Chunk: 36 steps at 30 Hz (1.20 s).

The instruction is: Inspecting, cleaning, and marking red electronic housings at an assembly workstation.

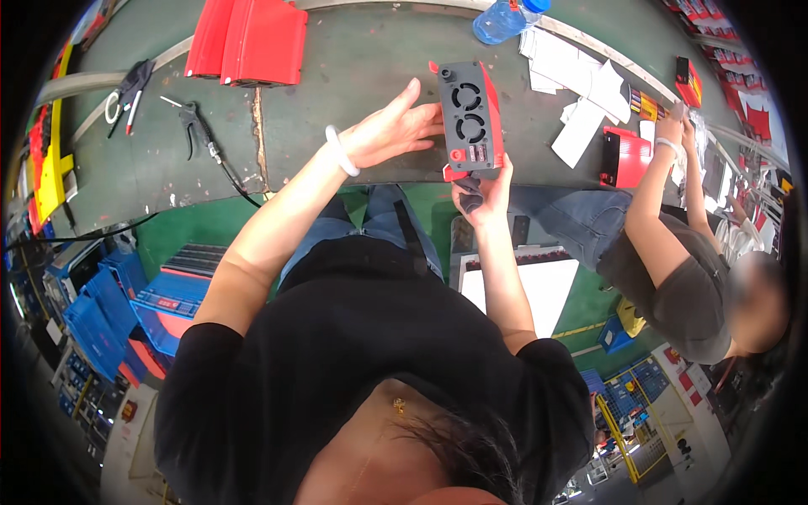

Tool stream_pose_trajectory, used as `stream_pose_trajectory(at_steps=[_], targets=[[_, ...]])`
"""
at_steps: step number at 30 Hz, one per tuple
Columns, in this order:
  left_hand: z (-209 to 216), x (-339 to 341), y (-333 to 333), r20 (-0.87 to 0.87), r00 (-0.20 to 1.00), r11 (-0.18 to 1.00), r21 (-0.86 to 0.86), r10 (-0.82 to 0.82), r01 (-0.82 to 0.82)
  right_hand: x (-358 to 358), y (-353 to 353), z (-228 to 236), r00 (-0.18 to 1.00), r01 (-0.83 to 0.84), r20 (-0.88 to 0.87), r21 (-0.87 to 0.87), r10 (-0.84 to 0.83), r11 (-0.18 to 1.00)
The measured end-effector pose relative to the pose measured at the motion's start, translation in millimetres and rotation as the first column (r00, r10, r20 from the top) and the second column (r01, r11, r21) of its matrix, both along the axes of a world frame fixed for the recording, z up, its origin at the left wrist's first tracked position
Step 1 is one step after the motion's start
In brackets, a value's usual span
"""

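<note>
Over the green workbench (353,50), a red power inverter (450,101) is tilted up so its black end panel shows. Two round fan grilles, a red terminal and a dark one can be seen on that panel. My right hand (495,195) grips the inverter at its lower right corner, with a dark grey cloth (470,200) bunched under the fingers. To the left of it, my left hand (391,130) is open, thumb raised and fingers stretched toward the casing. The fingertips reach its left side; whether they touch is unclear.
Red inverter casings (265,42) stand at the far left, near an air blow gun (198,130) with a hose. A blue bottle (505,21) and white papers (581,93) lie beyond. At right, a co-worker (673,261) works beside another red inverter (627,158). Blue crates (172,299) stand lower left.
</note>
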<state>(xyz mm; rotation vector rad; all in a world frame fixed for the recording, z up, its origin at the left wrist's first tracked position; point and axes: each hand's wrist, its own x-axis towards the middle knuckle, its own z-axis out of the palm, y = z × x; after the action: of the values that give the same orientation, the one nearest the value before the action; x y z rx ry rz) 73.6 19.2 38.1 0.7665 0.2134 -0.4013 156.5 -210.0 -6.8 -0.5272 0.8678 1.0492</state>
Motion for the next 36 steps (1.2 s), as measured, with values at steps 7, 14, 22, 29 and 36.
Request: stream_pose_trajectory(at_steps=[7,14,22,29,36], targets=[[-9.5,3.6,-0.6,-0.004,1.000,1.000,0.011,0.014,-0.014,1.8,2.4,-3.9,1.000,0.020,0.023,-0.027,-0.019,0.999],[-13.5,10.7,-2.9,-0.002,1.000,1.000,0.007,0.023,-0.023,13.2,2.4,-3.6,1.000,0.022,0.019,-0.068,-0.020,0.997],[-26.5,14.0,-5.8,-0.074,0.996,0.996,0.087,0.041,-0.034,27.3,-1.9,-19.5,0.987,0.059,0.156,-0.186,-0.030,0.981],[-56.5,-42.3,27.8,0.068,0.629,0.409,0.705,0.775,-0.580,65.2,-12.0,-43.8,0.878,0.097,0.446,-0.517,0.171,0.850],[-80.2,-105.1,96.6,0.498,0.100,-0.462,0.850,0.861,-0.254,86.3,-50.4,-73.2,0.737,0.030,0.579,-0.544,0.349,0.839]])
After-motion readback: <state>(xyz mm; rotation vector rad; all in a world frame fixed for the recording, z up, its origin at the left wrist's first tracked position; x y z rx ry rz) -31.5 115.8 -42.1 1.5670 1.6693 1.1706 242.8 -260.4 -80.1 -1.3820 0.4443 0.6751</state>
